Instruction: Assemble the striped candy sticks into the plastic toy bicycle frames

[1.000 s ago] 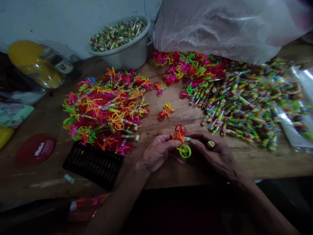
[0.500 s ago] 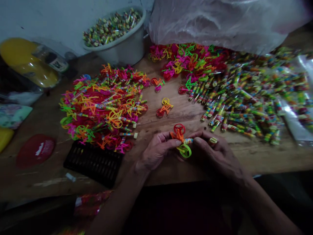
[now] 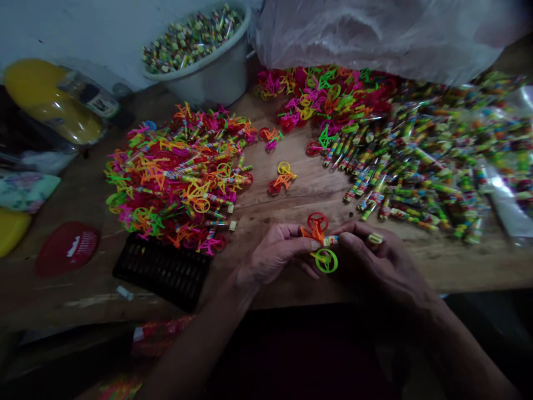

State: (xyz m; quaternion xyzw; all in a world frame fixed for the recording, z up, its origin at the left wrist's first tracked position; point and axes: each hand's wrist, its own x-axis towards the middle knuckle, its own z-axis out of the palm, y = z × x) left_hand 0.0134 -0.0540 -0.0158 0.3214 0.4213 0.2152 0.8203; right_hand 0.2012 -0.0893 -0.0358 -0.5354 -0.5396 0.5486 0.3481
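Observation:
My left hand [image 3: 277,253] pinches a small plastic toy bicycle [image 3: 318,233] with an orange frame, a red wheel and a green wheel. From the right, my right hand [image 3: 377,253] grips a candy tube [image 3: 332,240] whose left end meets the bicycle; most of the tube is hidden by my fingers, and its pale end [image 3: 375,239] pokes out past them. Beyond my hands, a loose orange toy bicycle [image 3: 283,180] with yellow and red wheels lies on the wooden table [image 3: 258,214].
A heap of bright toy bicycles with tubes [image 3: 175,178] lies left, beside a black tray [image 3: 162,272]. Many candy tubes [image 3: 408,172] spread at right. Behind stand a tub [image 3: 208,83] of tubes and a plastic bag [image 3: 375,39] over more bicycles. A red lid [image 3: 69,248] lies far left.
Both hands, with the bicycle and the tube between them, have shifted slightly right in view. The grip looks the same; the background has moved a little as the camera turned.

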